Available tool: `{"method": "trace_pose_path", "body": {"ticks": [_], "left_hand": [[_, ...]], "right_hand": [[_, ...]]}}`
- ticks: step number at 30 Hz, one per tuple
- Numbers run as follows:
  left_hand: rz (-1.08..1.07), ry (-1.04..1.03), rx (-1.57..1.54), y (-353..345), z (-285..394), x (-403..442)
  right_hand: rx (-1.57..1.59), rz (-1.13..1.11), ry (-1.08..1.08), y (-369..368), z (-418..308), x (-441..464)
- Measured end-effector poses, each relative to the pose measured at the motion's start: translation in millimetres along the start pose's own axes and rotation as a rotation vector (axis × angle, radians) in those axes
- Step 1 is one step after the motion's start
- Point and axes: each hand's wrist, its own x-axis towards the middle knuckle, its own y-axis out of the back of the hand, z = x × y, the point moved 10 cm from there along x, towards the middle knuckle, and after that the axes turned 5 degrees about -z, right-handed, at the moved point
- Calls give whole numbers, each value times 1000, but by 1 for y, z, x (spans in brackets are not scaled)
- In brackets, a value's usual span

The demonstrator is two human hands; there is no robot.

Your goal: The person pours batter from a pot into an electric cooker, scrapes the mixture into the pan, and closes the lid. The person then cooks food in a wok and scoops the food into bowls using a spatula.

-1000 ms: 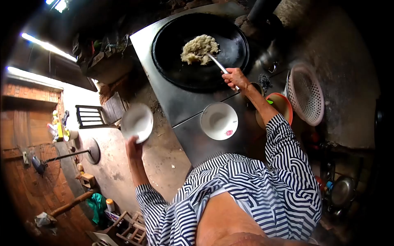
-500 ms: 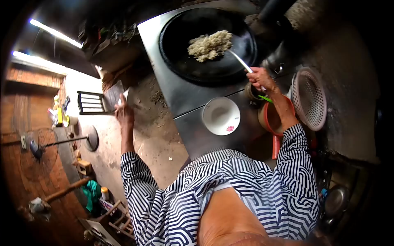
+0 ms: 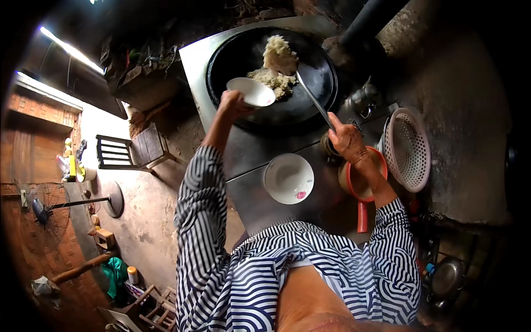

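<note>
My left hand (image 3: 232, 103) grips a small white bowl (image 3: 251, 92) by its near side, holding it over the near left part of a wide black wok (image 3: 310, 102). My right hand (image 3: 348, 141) is closed around the handle of a long spatula (image 3: 314, 99). A heaped clump of rice (image 3: 278, 54) sits on the spatula's head, mostly hiding it, above the wok. More rice (image 3: 279, 83) lies in the wok, partly behind the bowl. Another white bowl (image 3: 289, 179), with a pink mark inside, stands on the stove top (image 3: 249, 191) between my arms.
Right of the stove top are a red-rimmed pot or dipper (image 3: 362, 216) and a pale perforated basket (image 3: 409, 149). A metal kettle (image 3: 364, 99) stands beside the wok, near a dark pipe (image 3: 373, 21). To the left are a wooden chair (image 3: 146, 145) and a standing fan (image 3: 113, 199).
My left hand has swung from the far left to over the wok, carrying the small bowl. My right hand has raised a clump of rice on the spatula. The view has shifted slightly.
</note>
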Motion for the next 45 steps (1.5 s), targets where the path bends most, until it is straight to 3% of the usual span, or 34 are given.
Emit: {"method": "trace_pose_path", "body": {"ticks": [1, 3, 4, 6, 7, 9, 12, 15, 18, 20, 21, 24, 26, 28, 30, 32, 34, 36, 38, 40, 42, 44, 45], "left_hand": [[5, -18, -90, -15, -5, 11], [-48, -25, -206, -33, -15, 35], [-100, -111, -171, -36, -14, 52], [-202, -475, 182, -29, -9, 74], [-228, -603, 294, -45, 9, 53], [152, -176, -272, -7, -4, 26], [89, -333, -129, -11, 17, 7], [91, -394, -61, -8, 31, 2], [106, -407, 55, -21, 44, -6], [298, -325, 514, -20, 51, -5], [374, -484, 961, -19, 70, 2], [493, -712, 1419, -47, 99, -17], [452, -924, 1740, -77, 110, -17], [512, -1143, 2081, -101, 117, -25], [591, -1175, 2229, -103, 133, -34], [590, -1082, 2046, -89, 152, -34], [571, -881, 1730, -59, 166, -32], [599, -741, 1451, -39, 168, -51], [558, -745, 1274, 0, 161, -40], [525, -695, 1121, 22, 152, -47], [492, -607, 1005, 36, 135, -58], [381, -451, 586, 51, 105, -54], [378, -448, 557, 52, 98, -57]], "right_hand": [[-1, -4, 1, -2, 1, 1], [-318, -27, 3, -7, 1, -2], [-318, -32, -4, -5, 4, -1], [-183, 42, 0, 12, 8, 6], [-120, 38, -10, 22, 5, 7], [-16, 56, -1, 34, -14, 11], [224, 49, 35, 46, -15, 10], [-61, -188, 5, 32, -32, 3], [-192, -153, 116, 2, -48, 7], [-210, -156, 135, 0, -52, 10], [-138, -159, 120, 0, -46, 13], [74, -200, 85, 6, -29, 17], [202, -247, 76, 4, -16, 13], [48, -177, 124, 0, 8, 19], [17, -264, 126, 15, 6, 34], [191, -478, -136, -2, 65, 64], [268, -619, -413, 31, 69, 70], [204, -672, -450, 47, 79, 84], [132, -646, -479, 62, 88, 100], [116, -776, -448, 49, 84, 110], [230, -750, -410, -17, 106, 133], [599, -664, -467, -95, 104, 140], [685, -568, -427, -125, 96, 143]]}}
